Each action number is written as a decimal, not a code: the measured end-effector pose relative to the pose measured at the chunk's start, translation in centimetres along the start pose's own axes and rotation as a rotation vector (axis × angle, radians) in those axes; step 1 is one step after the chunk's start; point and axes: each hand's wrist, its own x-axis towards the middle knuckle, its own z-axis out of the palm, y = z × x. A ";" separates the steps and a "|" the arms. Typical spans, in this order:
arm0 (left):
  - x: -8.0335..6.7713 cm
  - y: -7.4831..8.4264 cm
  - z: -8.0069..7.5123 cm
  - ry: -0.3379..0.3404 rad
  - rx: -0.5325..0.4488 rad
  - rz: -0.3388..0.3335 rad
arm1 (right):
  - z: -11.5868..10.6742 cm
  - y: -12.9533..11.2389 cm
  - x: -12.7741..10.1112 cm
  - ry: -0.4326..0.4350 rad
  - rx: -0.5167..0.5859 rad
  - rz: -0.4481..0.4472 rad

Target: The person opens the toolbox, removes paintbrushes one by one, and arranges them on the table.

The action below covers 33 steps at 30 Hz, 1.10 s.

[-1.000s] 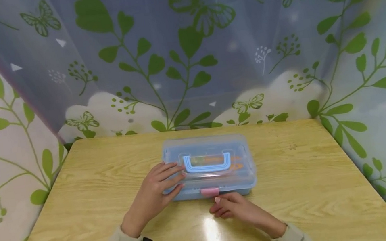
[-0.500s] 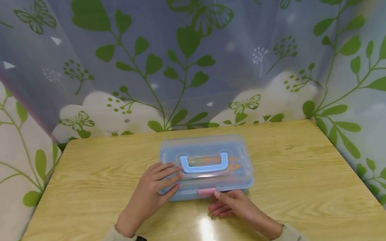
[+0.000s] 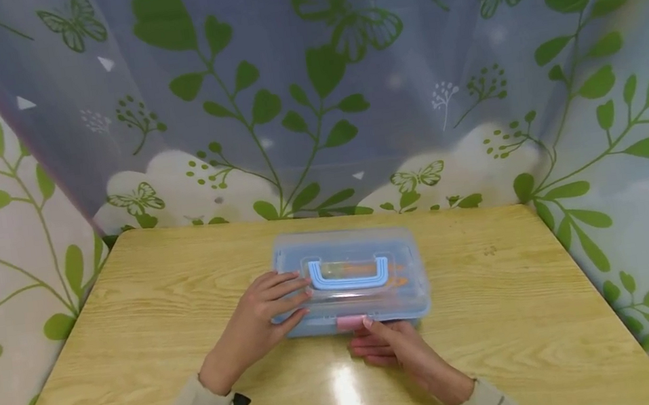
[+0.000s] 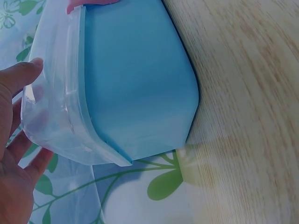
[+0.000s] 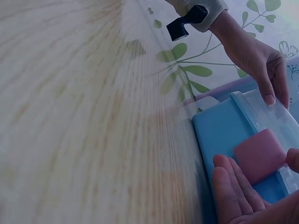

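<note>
Behind everything, a curtain [image 3: 310, 95] printed with green leaves and butterflies is hung around three sides of a wooden table [image 3: 129, 310], the largest thing in view after it. Near the middle of that table, slightly toward its far edge, a blue plastic box [image 3: 353, 288] is set flat, and all else is placed in relation to it. On top of the box a clear lid [image 3: 407, 267] is seated, through which orange shapes are dimly seen but cannot be identified. Across the centre of the lid a light blue handle [image 3: 349, 276] is laid down flat. On the left end of the box the left hand [image 3: 260, 320] is rested, its fingers spread and laid over the lid's corner, with the thumb set against the front left edge, as is seen in the left wrist view, where the fingertips [image 4: 28, 70] are shown against the clear rim. At the front of the box the right hand [image 3: 395, 347] is held low on the table, palm turned up, its fingers loosely curved beneath the front wall. At the middle of the box's front edge a small pink latch [image 3: 351, 322] is found, and it is pinched between the right thumb above and the fingers [image 5: 233, 182] below.
</note>
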 end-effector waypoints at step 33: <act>0.1 -0.2 0.3 0.038 -0.010 0.027 | 0.9 0.4 0.4 0.098 0.212 0.062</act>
